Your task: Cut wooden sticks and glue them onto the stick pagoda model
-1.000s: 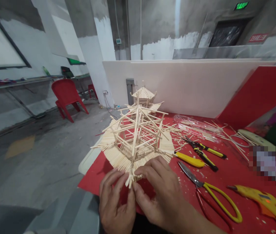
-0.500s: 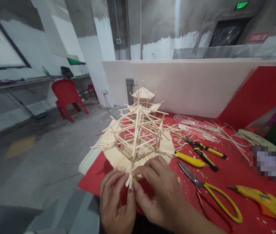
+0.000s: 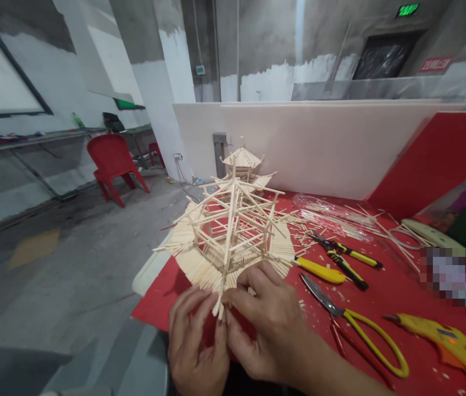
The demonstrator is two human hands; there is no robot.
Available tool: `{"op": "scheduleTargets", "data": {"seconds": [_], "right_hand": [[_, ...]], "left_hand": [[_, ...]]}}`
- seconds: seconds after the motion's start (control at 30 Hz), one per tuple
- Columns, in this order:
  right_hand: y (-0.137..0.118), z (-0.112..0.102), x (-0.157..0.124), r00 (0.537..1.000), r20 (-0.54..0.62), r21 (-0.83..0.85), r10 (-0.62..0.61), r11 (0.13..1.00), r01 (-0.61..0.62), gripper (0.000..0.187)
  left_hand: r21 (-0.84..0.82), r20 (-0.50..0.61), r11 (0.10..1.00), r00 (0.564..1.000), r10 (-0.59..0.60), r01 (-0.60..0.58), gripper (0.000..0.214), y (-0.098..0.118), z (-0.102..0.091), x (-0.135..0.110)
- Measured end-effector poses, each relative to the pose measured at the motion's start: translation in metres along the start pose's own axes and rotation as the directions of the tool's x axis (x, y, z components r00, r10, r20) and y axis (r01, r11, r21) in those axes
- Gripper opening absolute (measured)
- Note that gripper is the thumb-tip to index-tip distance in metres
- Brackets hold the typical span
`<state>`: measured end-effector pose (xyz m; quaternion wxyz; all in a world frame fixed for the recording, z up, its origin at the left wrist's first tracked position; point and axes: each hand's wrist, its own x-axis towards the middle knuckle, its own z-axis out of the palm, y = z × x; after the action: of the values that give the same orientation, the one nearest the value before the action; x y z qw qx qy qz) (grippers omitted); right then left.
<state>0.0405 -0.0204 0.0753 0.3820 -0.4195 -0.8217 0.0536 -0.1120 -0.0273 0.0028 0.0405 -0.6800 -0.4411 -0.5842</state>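
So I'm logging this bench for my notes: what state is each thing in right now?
Stick pavilion model: upright, unfinished.
Left hand: pinching the model's near corner.
Right hand: pinching the same corner.
Scissors: lying shut.
Pliers: lying flat.
Glue gun: lying on its side.

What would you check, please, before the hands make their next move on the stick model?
1. Both hands on the work: ok. The left hand and right hand pinch the sticks at the near corner of the model.
2. Model upright on the red table: ok.
3. Corner joint set: cannot tell; the fingertips cover it.
4. Scissors clear of the right wrist: ok, they lie apart on its right.
5. Glue gun within reach: ok by the look of it, near the right edge; whether it is hot, cannot tell.
6. Loose sticks on hand: ok, scattered behind the pliers.
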Motion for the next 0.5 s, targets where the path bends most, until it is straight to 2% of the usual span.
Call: {"op": "scheduleTargets", "data": {"seconds": [0.17,0.33,0.5], "right_hand": [[0.0008,-0.0003,0.0009,0.999,0.034,-0.034,-0.013,0.999,0.014,0.011],[0.0001,0.0011,0.0015,1.000,0.018,-0.050,-0.023,0.998,0.023,0.008],[0.0002,-0.0005,-0.0001,0.999,-0.015,-0.012,-0.032,0.999,0.032,0.018]], "left_hand": [[0.004,-0.001,1.000,1.000,0.018,-0.018,0.032,0.0009,0.0013,0.0015],[0.007,-0.001,1.000,1.000,0.016,-0.016,0.032,0.0021,0.0015,0.0038],[-0.009,-0.005,1.000,1.000,0.004,-0.004,0.035,0.0021,0.0014,0.0023]]}}
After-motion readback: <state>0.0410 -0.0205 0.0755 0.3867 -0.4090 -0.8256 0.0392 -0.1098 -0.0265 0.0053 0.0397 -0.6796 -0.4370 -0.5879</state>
